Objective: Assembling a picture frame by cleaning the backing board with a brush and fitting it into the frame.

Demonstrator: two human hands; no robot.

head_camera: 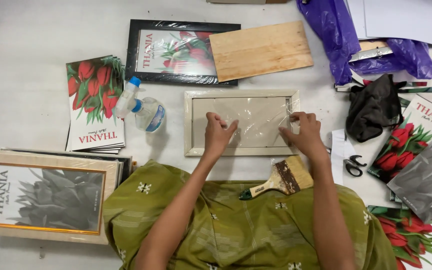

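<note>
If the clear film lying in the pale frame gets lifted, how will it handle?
The clear film probably flops and bends; it already shows wrinkles and glare. It looks thin, so likely very light and apt to slide under the left hand and right hand.

Spray bottle (138, 107), paintbrush (278, 181), scissors (353, 165) (beside a black cloth (373, 107)), plywood board (260, 49).

1. The picture frame (241, 122) lies on the floor before the person, with both hands resting on it.
2. A spray bottle (140, 107) lies to its left, a stack of prints (96, 107) further left.
3. A wooden board (261, 49) lies behind it, overlapping a wrapped frame (176, 50).
4. A brush (281, 181) rests on the lap.
5. Scissors (352, 165) lie right, perhaps on paper.
</note>
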